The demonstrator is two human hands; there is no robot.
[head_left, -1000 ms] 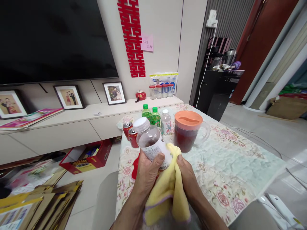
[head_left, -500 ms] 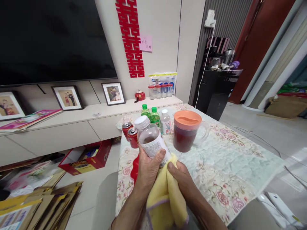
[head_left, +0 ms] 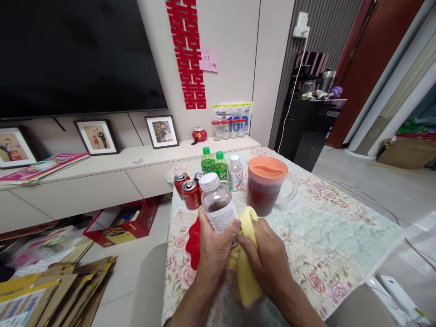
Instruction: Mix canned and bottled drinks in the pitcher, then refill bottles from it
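Wrapped round a clear plastic bottle [head_left: 220, 209] with a white cap and a printed label is my left hand [head_left: 218, 245]. The bottle leans slightly left above the table, with some dark liquid showing inside. My right hand [head_left: 267, 245] grips a yellow cloth [head_left: 247, 268] and presses it against the bottle's lower right side. Part of the cloth hangs below both hands. A red scalloped dish [head_left: 193, 243] lies just left of my left hand, partly covered by it. Beyond my right hand stands a pitcher [head_left: 264, 193] of dark red liquid with an orange lid.
Red drink cans [head_left: 190, 195], two green-capped bottles [head_left: 220, 165] and a small white-capped bottle [head_left: 235, 172] stand behind the held bottle. A flowered tablecloth [head_left: 316, 236] covers the table. An open red box [head_left: 122, 222] and folded cardboard [head_left: 78, 290] lie on the floor at left.
The held bottle has shifted a little right and down and stands more upright. My right hand has turned, bunching the cloth closer round the bottle's lower side. Another can now shows behind.
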